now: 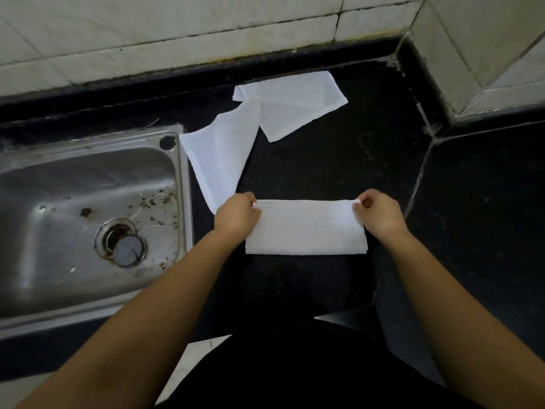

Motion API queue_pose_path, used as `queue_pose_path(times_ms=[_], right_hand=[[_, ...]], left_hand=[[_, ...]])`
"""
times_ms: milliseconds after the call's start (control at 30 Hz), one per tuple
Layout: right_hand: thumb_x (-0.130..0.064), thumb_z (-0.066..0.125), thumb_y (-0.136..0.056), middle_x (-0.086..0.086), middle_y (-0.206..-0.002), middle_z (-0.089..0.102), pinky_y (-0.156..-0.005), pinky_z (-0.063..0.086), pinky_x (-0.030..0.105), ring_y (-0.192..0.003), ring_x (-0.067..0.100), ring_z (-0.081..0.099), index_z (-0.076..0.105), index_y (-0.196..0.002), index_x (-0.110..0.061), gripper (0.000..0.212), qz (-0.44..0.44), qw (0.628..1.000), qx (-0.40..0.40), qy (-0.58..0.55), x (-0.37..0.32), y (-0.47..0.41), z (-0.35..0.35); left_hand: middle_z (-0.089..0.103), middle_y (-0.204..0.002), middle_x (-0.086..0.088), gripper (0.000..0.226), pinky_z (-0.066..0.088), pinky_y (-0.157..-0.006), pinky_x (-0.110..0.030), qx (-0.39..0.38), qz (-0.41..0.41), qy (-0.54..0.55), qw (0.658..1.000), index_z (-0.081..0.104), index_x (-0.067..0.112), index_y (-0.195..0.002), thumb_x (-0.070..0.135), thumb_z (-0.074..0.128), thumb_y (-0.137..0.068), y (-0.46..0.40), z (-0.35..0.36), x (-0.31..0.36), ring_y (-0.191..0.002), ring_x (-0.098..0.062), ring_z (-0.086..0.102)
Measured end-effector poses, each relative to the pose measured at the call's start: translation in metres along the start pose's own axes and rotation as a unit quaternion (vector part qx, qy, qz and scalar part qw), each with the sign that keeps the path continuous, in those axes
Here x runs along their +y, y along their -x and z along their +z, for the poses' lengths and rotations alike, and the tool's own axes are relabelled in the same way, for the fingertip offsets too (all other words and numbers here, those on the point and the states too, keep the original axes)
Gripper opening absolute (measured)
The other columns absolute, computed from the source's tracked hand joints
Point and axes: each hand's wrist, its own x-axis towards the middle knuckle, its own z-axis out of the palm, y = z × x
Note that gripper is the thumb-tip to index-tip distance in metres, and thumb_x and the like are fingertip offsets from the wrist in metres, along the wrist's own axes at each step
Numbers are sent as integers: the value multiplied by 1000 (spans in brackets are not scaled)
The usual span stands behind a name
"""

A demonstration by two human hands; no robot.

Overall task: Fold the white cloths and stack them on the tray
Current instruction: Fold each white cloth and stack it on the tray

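A white cloth (306, 228), folded into a flat rectangle, lies on the black counter (339, 166) near its front edge. My left hand (237, 215) pinches its far left corner, and my right hand (379, 214) pinches its far right corner. Beyond it lies a loose white cloth (218, 160) stretching from the sink's edge toward the back. Another loose white cloth (298, 104) lies near the wall, overlapping the first at its far end. No tray is in view.
A dirty steel sink (88, 219) with a drain plug fills the left side. A tiled wall (177, 39) runs along the back and juts out at the right, forming a corner. The counter's front edge is close to my body.
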Motion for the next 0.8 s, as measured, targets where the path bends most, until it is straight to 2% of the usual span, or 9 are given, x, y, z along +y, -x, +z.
queue_pose_path(times_ms=[100,167,233,400,500,567,633,700,800], right_hand=[[-21,50,-93,8,-111,57,-85,48,38,-96,22,56,55,-110,-18,18,-15,995,27,96,-4,2,4],[-18,51,-92,11,-126,49,-98,40,43,-116,28,48,47,-125,-17,34,-47,981,45,181,-12,2,6],[-17,51,-92,12,-134,43,-102,34,44,-124,30,40,40,-135,-18,45,-100,972,33,212,-31,2,13],[-30,48,-95,9,-135,46,-101,34,43,-125,28,41,43,-135,-17,43,-282,930,-95,215,-98,14,69],[-34,51,-94,9,-132,48,-99,35,42,-124,28,43,43,-132,-15,44,-302,911,-100,262,-114,20,100],[-31,51,-94,9,-126,53,-97,37,41,-118,27,48,49,-125,-15,35,-295,906,-108,282,-113,19,106],[-27,52,-93,7,-113,57,-91,42,38,-106,25,54,57,-114,-15,25,-284,920,-155,221,-108,21,96],[-25,56,-91,6,-95,58,-79,46,34,-90,21,56,60,-99,-13,16,-269,937,-200,95,-101,25,76],[-23,58,-91,6,-90,62,-76,48,31,-83,15,57,62,-93,-13,11,-255,946,-198,-41,-91,30,28]], left_hand=[[53,-85,-3,15,36,-61,-30,54,6,17,998,51,10,-96,25,52,-93,7,6,-2,-75,-20,52],[49,-80,0,20,35,-59,-30,83,-8,35,996,46,12,-97,30,55,-92,16,6,-6,-71,-18,50],[51,-80,0,26,36,-59,-31,89,-24,34,995,45,13,-98,35,55,-92,28,5,-11,-71,-18,51],[55,-101,-7,37,42,-69,-35,45,-36,-73,996,47,11,-102,45,55,-90,57,17,-17,-92,-25,55],[54,-112,-8,42,43,-77,-35,48,-49,-81,994,47,11,-108,45,60,-86,63,28,-18,-103,-25,53],[51,-118,-8,45,43,-83,-35,55,-48,-67,995,46,12,-115,42,62,-85,64,32,-19,-109,-24,49],[48,-122,-7,47,42,-91,-35,53,-39,-33,997,47,14,-123,38,62,-86,64,33,-22,-114,-24,44],[48,-118,-5,36,40,-92,-31,42,-18,49,998,54,14,-117,31,62,-87,64,29,-22,-113,-23,42],[55,-89,0,11,40,-73,-24,38,11,241,970,60,13,-88,23,62,-88,61,11,-11,-86,-14,52]])
